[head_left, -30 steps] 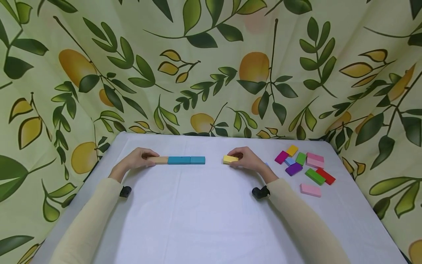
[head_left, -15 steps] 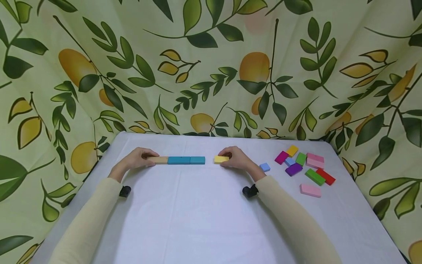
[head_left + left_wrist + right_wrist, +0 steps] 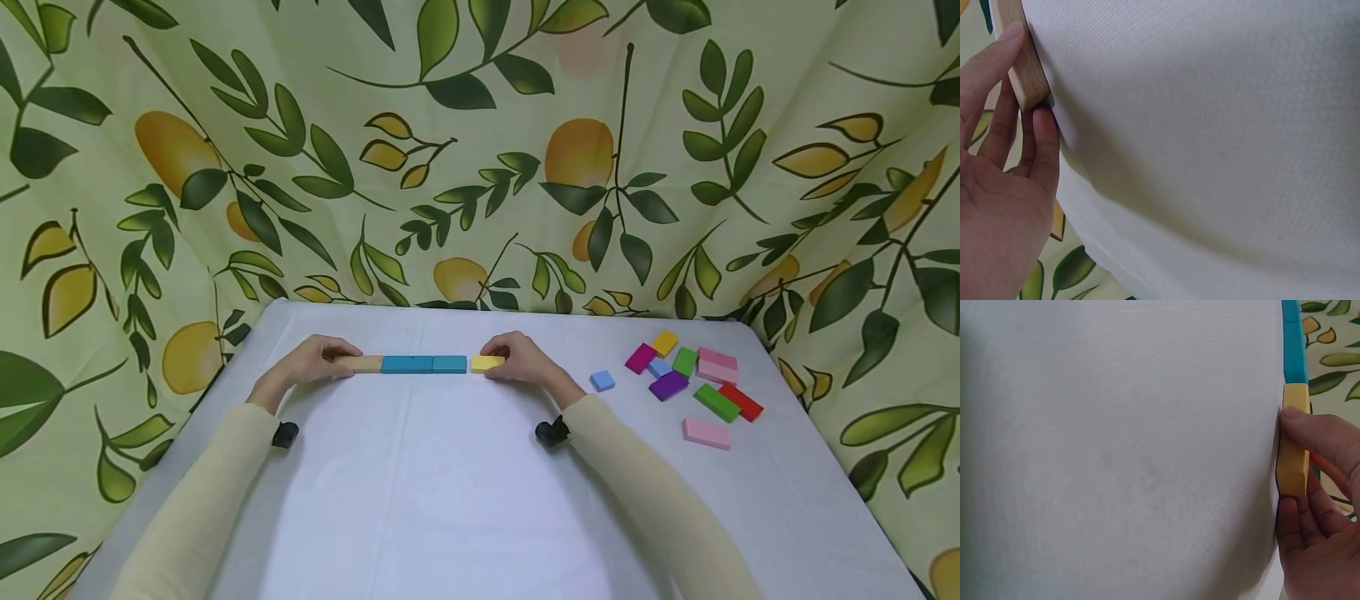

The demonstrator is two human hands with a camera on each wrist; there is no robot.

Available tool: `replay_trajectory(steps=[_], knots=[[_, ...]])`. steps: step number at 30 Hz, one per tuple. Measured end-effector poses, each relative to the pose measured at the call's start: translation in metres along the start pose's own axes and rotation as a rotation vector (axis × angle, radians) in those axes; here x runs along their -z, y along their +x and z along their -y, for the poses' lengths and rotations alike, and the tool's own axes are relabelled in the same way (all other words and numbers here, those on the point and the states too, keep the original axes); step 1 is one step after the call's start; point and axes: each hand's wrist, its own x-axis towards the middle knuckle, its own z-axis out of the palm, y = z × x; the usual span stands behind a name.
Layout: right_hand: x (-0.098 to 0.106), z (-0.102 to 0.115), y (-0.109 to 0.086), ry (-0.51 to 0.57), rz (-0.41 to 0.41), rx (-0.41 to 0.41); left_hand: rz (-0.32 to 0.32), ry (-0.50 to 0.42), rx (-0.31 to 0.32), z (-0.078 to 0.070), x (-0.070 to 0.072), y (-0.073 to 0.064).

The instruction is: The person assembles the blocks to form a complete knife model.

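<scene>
In the head view a row of blocks lies on the table: a plain wooden block [image 3: 365, 364] on the left, then two blue blocks [image 3: 407, 364] end to end. My left hand [image 3: 317, 360] holds the wooden block; in the left wrist view its thumb lies on the block's near side, fingers behind and at the end. With my right hand [image 3: 523, 358] I pinch a yellow block [image 3: 1294, 444] between thumb and fingers. A narrow gap separates it from the right blue block in the head view. My right fingers hide part of the yellow block.
A small light-blue block [image 3: 602, 380] lies right of my right hand. Farther right is a loose group of coloured blocks, among them a purple block [image 3: 668, 385], a red block [image 3: 742, 401] and a pink block [image 3: 707, 433]. A leaf-and-fruit patterned curtain [image 3: 480, 167] stands behind the table.
My right hand has slid left with the yellow block, closing most of the distance to the blue blocks. The small light-blue block has come fully into view. My left hand has stayed put.
</scene>
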Motion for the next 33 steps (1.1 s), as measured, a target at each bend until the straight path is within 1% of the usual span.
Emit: replay_trajectory(steps=[6, 11, 17, 25, 29, 33], knots=[[-0.002, 0.0, 0.002, 0.005, -0.002, -0.026, 0.0, 0.01, 0.008, 0.0, -0.001, 0.002], [-0.002, -0.001, 0.004, 0.009, 0.014, -0.022, 0.005, 0.009, 0.017, 0.001, 0.0, 0.002], [-0.003, 0.005, 0.005, 0.002, 0.029, -0.011, -0.001, 0.01, -0.015, 0.003, 0.0, 0.002], [-0.004, 0.007, 0.007, -0.012, 0.042, -0.023, -0.012, 0.018, -0.006, 0.003, 0.001, 0.001], [0.002, 0.006, 0.004, -0.012, 0.062, -0.016, -0.008, 0.014, -0.011, 0.002, 0.001, 0.001], [0.016, -0.001, -0.002, 0.003, 0.065, 0.01, -0.001, 0.001, -0.014, 0.003, 0.0, 0.001]])
